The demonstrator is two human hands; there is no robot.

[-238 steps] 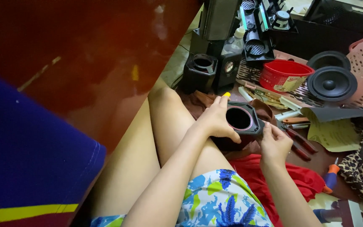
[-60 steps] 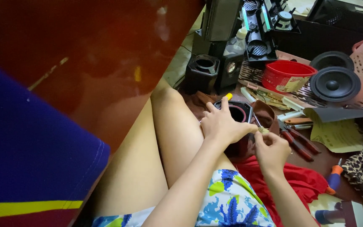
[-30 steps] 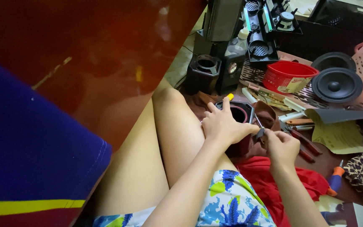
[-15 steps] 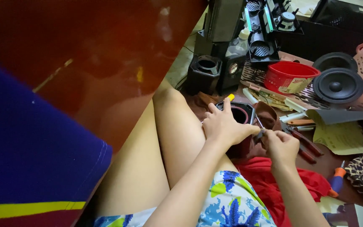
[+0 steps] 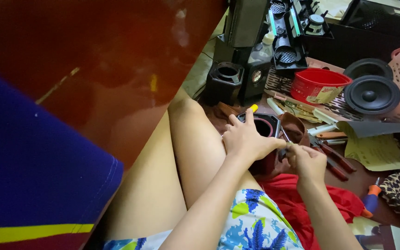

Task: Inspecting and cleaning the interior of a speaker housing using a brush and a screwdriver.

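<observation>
Cluttered floor, speaker parts everywhere. My left hand [image 5: 246, 139] clamps the small black speaker housing [image 5: 265, 132] on my knee; right hand [image 5: 307, 162] pinches a thin tool [image 5: 284, 135] beside it. If the tip slips, it'll probably gouge the housing.

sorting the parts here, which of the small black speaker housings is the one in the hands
The small black speaker housing under the left hand, beside the right hand. Another black housing stands untouched farther back, beyond the knee.
</observation>
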